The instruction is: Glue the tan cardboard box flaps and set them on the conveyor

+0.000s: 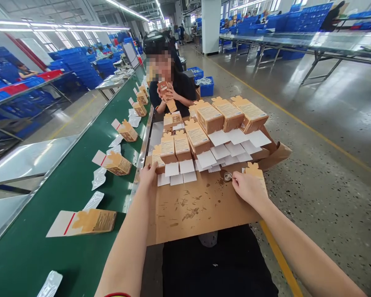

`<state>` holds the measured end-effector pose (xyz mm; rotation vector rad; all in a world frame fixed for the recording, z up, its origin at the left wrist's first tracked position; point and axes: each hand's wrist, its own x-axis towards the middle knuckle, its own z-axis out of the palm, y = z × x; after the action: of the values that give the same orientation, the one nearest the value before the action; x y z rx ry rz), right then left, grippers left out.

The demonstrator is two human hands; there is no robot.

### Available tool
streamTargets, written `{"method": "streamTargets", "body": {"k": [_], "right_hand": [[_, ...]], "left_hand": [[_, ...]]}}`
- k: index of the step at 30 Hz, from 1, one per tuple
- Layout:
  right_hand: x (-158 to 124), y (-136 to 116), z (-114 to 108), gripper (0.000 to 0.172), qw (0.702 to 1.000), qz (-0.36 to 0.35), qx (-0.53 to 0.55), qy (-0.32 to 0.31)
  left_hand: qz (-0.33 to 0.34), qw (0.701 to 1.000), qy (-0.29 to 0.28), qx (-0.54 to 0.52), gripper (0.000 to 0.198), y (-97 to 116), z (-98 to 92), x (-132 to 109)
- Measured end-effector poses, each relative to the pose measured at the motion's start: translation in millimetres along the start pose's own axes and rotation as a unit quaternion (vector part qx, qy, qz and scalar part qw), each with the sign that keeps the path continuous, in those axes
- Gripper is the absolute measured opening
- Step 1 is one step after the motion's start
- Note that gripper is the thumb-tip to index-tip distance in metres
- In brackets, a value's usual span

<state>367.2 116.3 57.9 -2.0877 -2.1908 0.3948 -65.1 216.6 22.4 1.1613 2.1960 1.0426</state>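
Note:
My left hand (147,175) is at the left edge of the cardboard-covered work surface, its thumb and fingers closed at the side of a small brown carton (158,161). That carton has a scalloped top flap and stands at the near left end of a group of similar cartons (183,146). On the right, my right hand (249,185) pinches a small round shiny tool (228,176) just over dark brown specks on the cardboard (200,206). Partly hidden behind that hand is another carton (254,169). White flaps (190,176) stick out towards me from the grouped cartons.
A green conveyor belt (80,177) runs along the left, carrying open cartons (119,163) and silver sachets (99,177). Across the cartons, a co-worker (181,88) in dark clothes handles a carton. Blue crates (205,86) stand on the floor behind.

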Motion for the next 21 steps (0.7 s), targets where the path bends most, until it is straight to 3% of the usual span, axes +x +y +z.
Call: {"method": "streamTargets", "body": {"k": [3, 6, 10, 14, 18, 21], "right_hand": [[5.2, -3.8, 2.4, 0.025, 0.999, -0.008, -0.032, -0.012], [5.8, 1.3, 5.3, 0.022, 0.999, -0.034, -0.039, 0.011], [5.5, 12.5, 9.6, 0.022, 0.998, -0.044, -0.037, 0.039], [8.7, 15.1, 14.1, 0.025, 0.998, -0.057, -0.026, 0.033], [13.9, 18.4, 14.6, 0.028, 0.996, -0.087, -0.011, 0.020], [9.8, 27.1, 14.8, 0.035, 0.993, -0.091, 0.008, 0.078]], "left_hand": [[-0.051, 0.998, -0.023, -0.042, 0.042, -2.3, 1.4, -3.5], [-0.066, 0.994, -0.010, -0.083, 0.039, -14.6, -15.2, -24.5], [-0.070, 0.983, 0.021, -0.171, 0.044, -43.7, -52.0, -74.3], [-0.110, 0.922, -0.017, -0.370, 0.068, -72.4, -79.4, -137.0], [-0.142, 0.904, -0.085, -0.395, 0.084, -80.0, -78.7, -185.3], [-0.129, 0.905, -0.125, -0.386, 0.086, -75.1, -60.5, -203.8]]}}
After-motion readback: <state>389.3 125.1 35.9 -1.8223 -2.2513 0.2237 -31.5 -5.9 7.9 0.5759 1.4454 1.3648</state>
